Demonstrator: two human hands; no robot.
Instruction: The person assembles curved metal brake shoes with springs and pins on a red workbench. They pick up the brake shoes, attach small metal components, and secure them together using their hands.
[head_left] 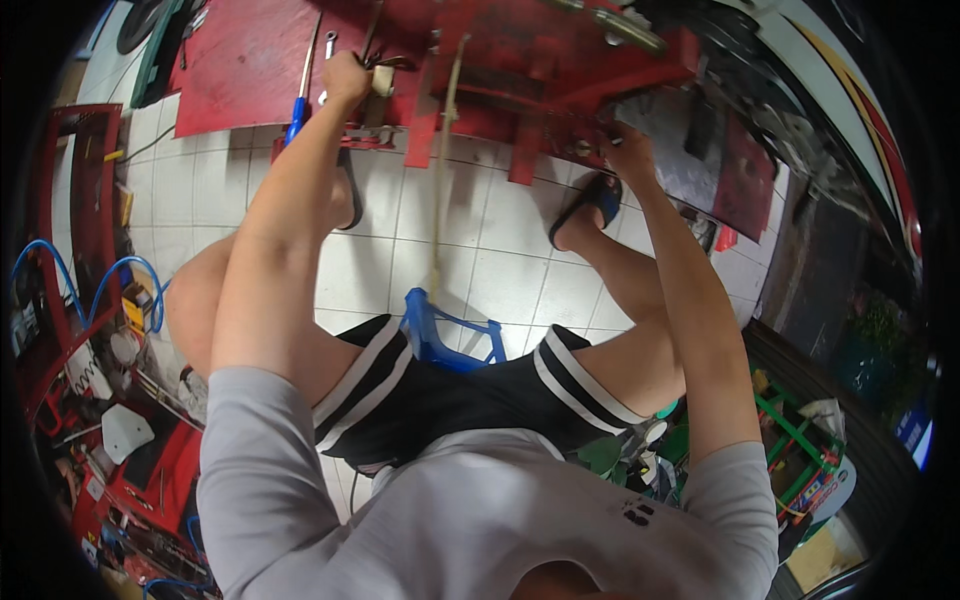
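My left hand (347,78) reaches out to a red metal bench (240,60), its fingers closed beside a dark metal piece (392,62) and a small pale block (382,82). What it grips is hidden. To its left lie a long screwdriver with a blue handle (297,118) and a wrench (331,44). My right hand (630,152) is at the lower right part of the red metal frame (560,98), with its fingers curled. Shadow and the hand itself hide whatever is in them.
Between my legs stands a blue plastic stool (428,335) on a white tiled floor (480,235). A motorcycle (800,60) fills the upper right. Red shelving (85,190) with a blue hose (130,262) is at the left. Green-framed racks (790,425) stand at the right.
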